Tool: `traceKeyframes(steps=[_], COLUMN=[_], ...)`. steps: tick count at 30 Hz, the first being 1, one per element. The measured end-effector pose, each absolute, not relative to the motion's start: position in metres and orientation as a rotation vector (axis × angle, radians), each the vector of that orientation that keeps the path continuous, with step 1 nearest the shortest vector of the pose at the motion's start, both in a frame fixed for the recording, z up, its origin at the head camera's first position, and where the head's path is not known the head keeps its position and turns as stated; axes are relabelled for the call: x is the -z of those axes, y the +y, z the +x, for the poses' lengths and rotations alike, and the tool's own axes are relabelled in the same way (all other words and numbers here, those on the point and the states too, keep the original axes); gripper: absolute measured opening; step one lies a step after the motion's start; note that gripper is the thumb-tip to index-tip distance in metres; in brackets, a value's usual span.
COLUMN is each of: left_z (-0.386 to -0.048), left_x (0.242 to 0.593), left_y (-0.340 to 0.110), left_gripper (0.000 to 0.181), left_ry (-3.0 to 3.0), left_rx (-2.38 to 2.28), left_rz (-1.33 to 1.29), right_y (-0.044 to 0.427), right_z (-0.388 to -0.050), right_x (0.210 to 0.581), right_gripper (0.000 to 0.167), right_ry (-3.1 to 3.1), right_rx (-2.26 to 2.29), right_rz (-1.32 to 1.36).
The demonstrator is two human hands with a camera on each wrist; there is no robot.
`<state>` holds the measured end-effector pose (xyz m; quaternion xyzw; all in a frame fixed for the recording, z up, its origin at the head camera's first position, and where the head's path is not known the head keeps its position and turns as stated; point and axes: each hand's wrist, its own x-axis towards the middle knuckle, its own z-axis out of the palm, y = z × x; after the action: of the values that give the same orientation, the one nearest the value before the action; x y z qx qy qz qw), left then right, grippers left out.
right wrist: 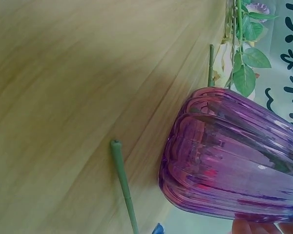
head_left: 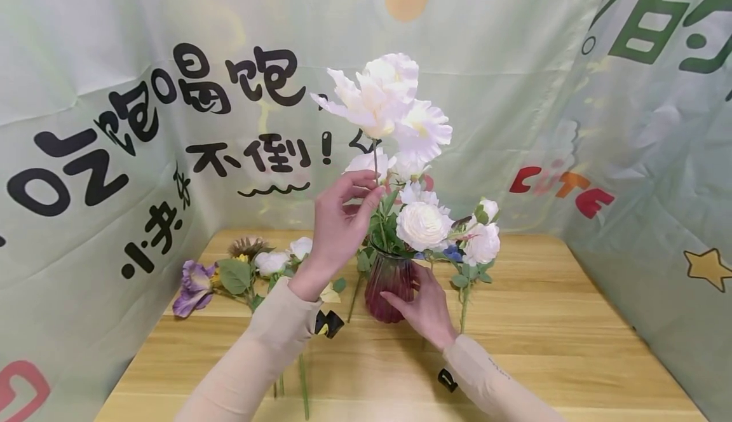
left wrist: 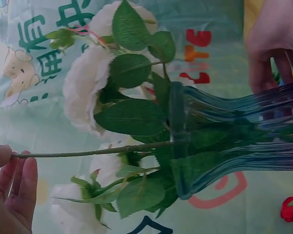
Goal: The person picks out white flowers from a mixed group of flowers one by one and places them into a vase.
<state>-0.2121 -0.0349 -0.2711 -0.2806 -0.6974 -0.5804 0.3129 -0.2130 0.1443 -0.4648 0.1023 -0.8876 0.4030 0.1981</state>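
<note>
A ribbed glass vase (head_left: 389, 288), greenish at the neck and purple-red below, stands on the table holding several white flowers and green leaves. My right hand (head_left: 426, 307) holds its right side, thumb in front; fingertips (right wrist: 256, 227) show against the glass in the right wrist view. Above the rim, my left hand (head_left: 349, 212) pinches the thin stem (left wrist: 88, 154) of a tall white flower (head_left: 374, 95) between thumb and fingers. That stem's lower part runs into the vase mouth. A round white bloom (head_left: 424, 225) sits low over the rim.
Left of the vase lie a purple flower (head_left: 196, 287), a brown flower (head_left: 249, 246) and several white ones, stems toward the front edge. A white flower (head_left: 481, 243) lies to the right. Printed cloth (head_left: 457, 40) encloses the wooden table (head_left: 532, 320) at back and sides.
</note>
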Motion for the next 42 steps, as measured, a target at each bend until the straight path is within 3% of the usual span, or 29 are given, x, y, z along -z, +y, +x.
traceKeyframes(steps=[35, 42], left_z=[-0.221, -0.22], left_x=[0.312, 0.331], left_y=[-0.034, -0.047], left_gripper=[0.015, 0.025], left_ry=[-2.138, -2.207], left_rx=[1.344, 1.187], left_rz=[-0.728, -0.628], right_y=[0.144, 0.144], right_z=[-0.212, -0.214], right_x=[0.465, 0.469], right_gripper=[0.088, 0.083], right_ry=[-2.484, -2.438], right_rx=[-1.12, -1.069], right_rz=[0.301, 0.34])
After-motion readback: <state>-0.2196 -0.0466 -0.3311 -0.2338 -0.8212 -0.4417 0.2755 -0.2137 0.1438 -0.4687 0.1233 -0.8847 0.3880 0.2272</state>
